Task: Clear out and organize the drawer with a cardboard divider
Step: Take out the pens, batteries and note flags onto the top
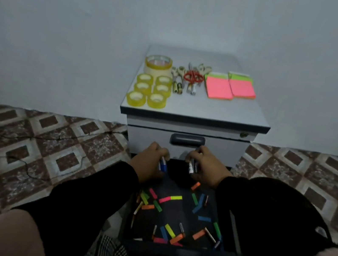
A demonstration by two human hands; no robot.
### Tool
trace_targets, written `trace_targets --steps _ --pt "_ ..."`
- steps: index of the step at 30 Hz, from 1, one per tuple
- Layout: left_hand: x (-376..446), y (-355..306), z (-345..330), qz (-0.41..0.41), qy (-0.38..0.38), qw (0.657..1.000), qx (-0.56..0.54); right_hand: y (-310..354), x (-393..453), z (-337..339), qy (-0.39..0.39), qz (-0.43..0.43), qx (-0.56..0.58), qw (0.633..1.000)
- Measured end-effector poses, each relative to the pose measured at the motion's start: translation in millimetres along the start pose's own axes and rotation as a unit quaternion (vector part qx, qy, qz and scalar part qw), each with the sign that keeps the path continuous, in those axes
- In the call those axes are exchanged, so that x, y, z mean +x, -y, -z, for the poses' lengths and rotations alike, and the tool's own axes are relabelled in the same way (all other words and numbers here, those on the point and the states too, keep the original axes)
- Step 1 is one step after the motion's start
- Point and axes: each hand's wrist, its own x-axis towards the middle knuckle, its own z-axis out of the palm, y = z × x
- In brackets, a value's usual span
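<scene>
Patterned brown-and-cream tile floor, plain pale wall; small grey cabinet centre frame, its smooth surface already holding yellow tape rolls, scissors and pink-green sticky note pads. Lower centre, the open dark drawer sits pulled out with bright paper strips and loose batteries left inside. Left hand grips blue-capped batteries, right hand grips silver ones, hands apart. Clearing looks roughly half done; no cardboard divider visible.
</scene>
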Motion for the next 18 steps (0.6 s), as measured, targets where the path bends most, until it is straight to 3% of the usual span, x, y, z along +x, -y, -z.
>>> trace_targets --steps 11,18 --pt "39 -41 97 -0.05 -0.079 0.995 0.026 17 30 97 -0.086 0.034 0.002 0.996" --pt "106 -48 134 -0.036 -0.116 0.991 0.049 -5 87 136 -0.144 0.002 0.041 0.989"
